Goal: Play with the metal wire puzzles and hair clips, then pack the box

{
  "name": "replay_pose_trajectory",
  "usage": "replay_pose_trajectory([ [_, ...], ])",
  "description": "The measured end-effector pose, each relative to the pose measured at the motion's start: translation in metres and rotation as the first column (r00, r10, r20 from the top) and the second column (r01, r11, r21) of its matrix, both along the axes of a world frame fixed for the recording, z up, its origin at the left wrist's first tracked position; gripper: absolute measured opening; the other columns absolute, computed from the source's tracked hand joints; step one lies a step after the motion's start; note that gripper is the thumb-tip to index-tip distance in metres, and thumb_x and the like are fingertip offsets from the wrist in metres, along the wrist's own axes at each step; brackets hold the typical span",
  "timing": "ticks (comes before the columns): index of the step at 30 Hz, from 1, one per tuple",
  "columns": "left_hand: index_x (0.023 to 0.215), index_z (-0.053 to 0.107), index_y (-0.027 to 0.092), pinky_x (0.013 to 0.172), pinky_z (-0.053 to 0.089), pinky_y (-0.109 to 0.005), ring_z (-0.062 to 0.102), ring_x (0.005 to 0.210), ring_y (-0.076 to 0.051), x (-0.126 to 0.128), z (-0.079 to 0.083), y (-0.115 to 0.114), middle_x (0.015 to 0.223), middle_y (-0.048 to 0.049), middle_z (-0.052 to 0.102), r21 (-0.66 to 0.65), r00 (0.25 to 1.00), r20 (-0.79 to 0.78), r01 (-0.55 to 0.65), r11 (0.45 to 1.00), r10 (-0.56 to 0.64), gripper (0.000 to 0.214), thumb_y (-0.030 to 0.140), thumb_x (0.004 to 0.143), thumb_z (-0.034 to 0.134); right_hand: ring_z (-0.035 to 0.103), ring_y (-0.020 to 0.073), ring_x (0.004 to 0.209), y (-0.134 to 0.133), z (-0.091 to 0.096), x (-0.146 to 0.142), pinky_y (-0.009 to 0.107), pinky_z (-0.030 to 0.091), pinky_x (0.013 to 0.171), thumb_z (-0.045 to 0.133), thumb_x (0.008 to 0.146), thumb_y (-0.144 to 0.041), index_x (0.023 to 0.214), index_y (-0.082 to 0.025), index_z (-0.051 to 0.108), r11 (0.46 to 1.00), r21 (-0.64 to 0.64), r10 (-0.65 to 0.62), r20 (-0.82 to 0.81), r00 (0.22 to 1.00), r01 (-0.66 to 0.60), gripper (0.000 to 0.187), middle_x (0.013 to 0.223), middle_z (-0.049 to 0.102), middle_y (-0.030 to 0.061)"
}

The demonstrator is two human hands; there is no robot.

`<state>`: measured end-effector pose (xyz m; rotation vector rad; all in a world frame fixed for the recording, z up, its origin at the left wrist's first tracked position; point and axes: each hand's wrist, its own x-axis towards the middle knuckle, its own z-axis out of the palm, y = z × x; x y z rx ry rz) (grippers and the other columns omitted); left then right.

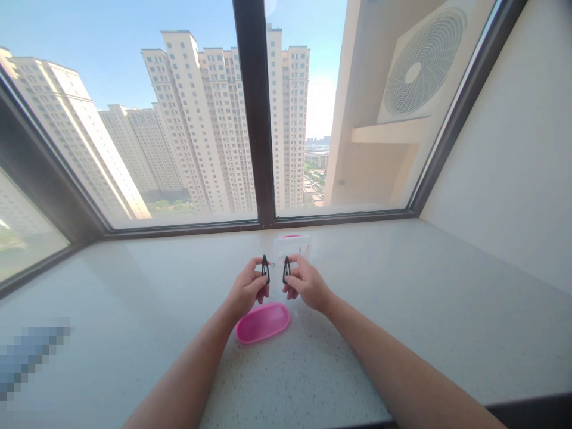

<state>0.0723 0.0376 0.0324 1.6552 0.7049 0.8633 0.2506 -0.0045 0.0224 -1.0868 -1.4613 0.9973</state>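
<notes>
My left hand (250,284) pinches a black snap hair clip (265,270) between thumb and fingers, its narrow end upward. A matching black hair clip (286,270) is pinched upright in my right hand (306,282). The two clips are held side by side with a small gap between them. Just below my left hand, a pink oval tray (263,323) with a raised rim lies on the pale speckled counter (295,381). Behind the hands is a clear plastic container (292,243) with something pink at its far edge, partly covered by my right hand.
Dark-framed windows (261,119) rise behind the counter, and a white wall (513,149) stands to the right. On the left of the counter lies a pixelated bluish patch (31,354) that I cannot make out. A dark edge (536,411) runs along the counter's front right.
</notes>
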Motion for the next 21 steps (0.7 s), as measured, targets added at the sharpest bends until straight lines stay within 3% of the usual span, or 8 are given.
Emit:
replay_pose_trajectory([
  [6, 0.106, 0.041, 0.017, 0.036, 0.031, -0.017, 0.048, 0.036, -0.009, 0.0003, -0.0036, 0.0042, 0.05, 0.0049, 0.057, -0.046, 0.999, 0.046, 0.009, 0.999, -0.007, 0.029, 0.025, 0.079, 0.047, 0.055, 0.0118, 0.038, 0.0017, 0.0015, -0.0011, 0.019, 0.041, 0.038, 0.049, 0.071, -0.02, 0.097, -0.018, 0.041, 0.994, -0.098, 0.037, -0.103, 0.994, -0.048, 0.027, 0.054, 0.061, -0.0033],
  [13, 0.106, 0.039, 0.018, 0.036, 0.035, -0.018, 0.052, 0.037, -0.011, 0.0012, -0.0031, 0.0037, 0.053, 0.0047, 0.059, -0.086, 0.998, 0.064, 0.025, 0.996, -0.019, 0.029, 0.026, 0.079, 0.047, 0.056, 0.0128, 0.038, 0.0047, -0.002, -0.0021, 0.019, 0.041, 0.036, 0.051, 0.072, -0.025, 0.103, -0.017, 0.04, 0.983, -0.145, 0.073, -0.231, 0.97, -0.109, 0.034, 0.058, 0.064, -0.0013],
  [21, 0.104, 0.041, 0.018, 0.036, 0.032, -0.017, 0.052, 0.037, -0.01, 0.002, -0.0024, 0.0031, 0.053, 0.0044, 0.059, -0.088, 0.998, 0.056, -0.004, 0.996, 0.009, 0.028, 0.034, 0.082, 0.048, 0.054, 0.0116, 0.036, 0.0075, -0.0056, -0.0025, 0.018, 0.037, 0.035, 0.05, 0.079, -0.041, 0.097, -0.016, 0.045, 0.984, -0.16, 0.048, -0.2, 0.979, -0.08, 0.031, 0.054, 0.063, -0.0011],
])
